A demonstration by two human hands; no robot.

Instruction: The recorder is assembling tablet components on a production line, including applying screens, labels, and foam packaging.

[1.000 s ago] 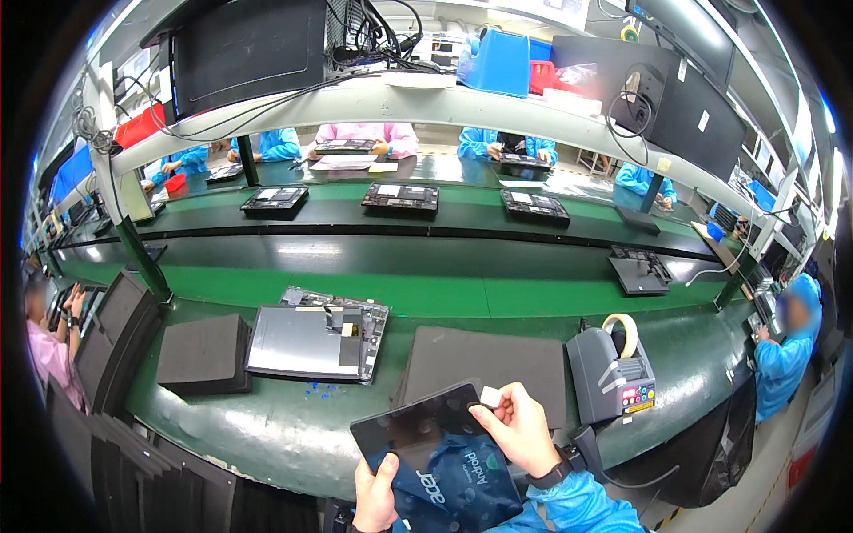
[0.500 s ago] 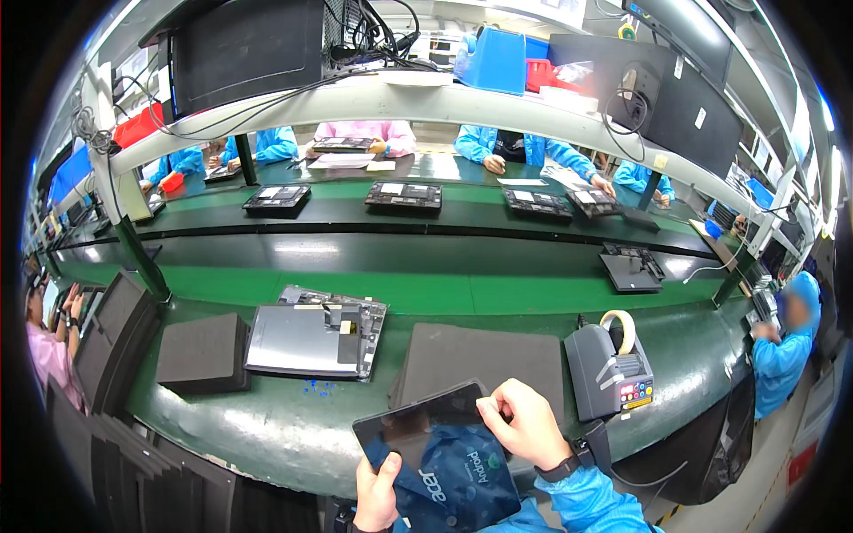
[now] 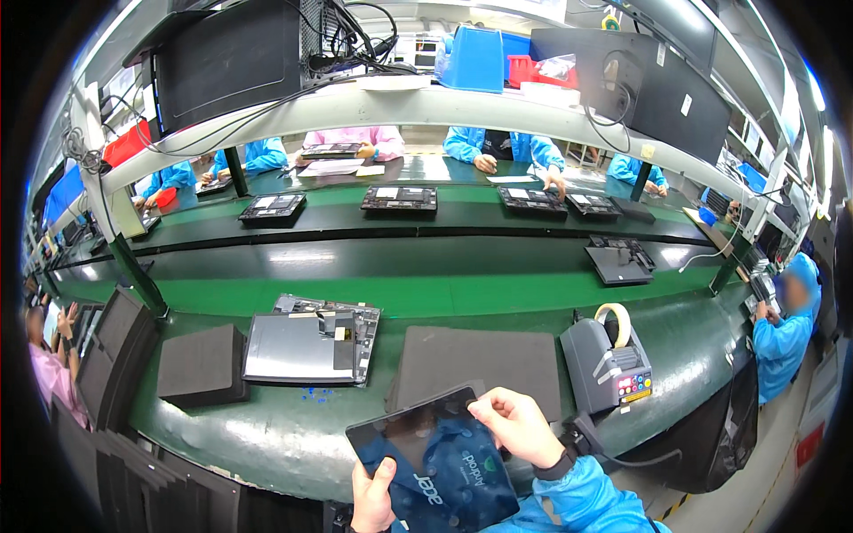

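A black tablet (image 3: pixel 418 457) with white lettering and a green logo on its dark glossy screen is held tilted close to me. My left hand (image 3: pixel 371 497) is closed on its lower left edge, thumb on the front and fingers hidden behind. At the upper right corner, the fingers of my right hand (image 3: pixel 520 428) pinch the edge; whether a film is caught between them I cannot make out. Just beyond the tablet lies a stack of dark foam sheets (image 3: pixel 480 360). A grey tape dispenser (image 3: pixel 604 364) stands to the right.
Left of the foam sheets are a silver panel (image 3: pixel 298 346) with circuit parts, blue bits (image 3: pixel 317 394) and a dark foam block (image 3: pixel 203 364). An open laptop base (image 3: pixel 619 260) sits on the green conveyor (image 3: pixel 400 289). Several co-workers work across the line under a shelf (image 3: pixel 426 105).
My hands and the tablet stay nearly in place, with the right hand slightly lower. Across the line, a co-worker's tilted laptop base now lies flat, and that person's hand has moved left.
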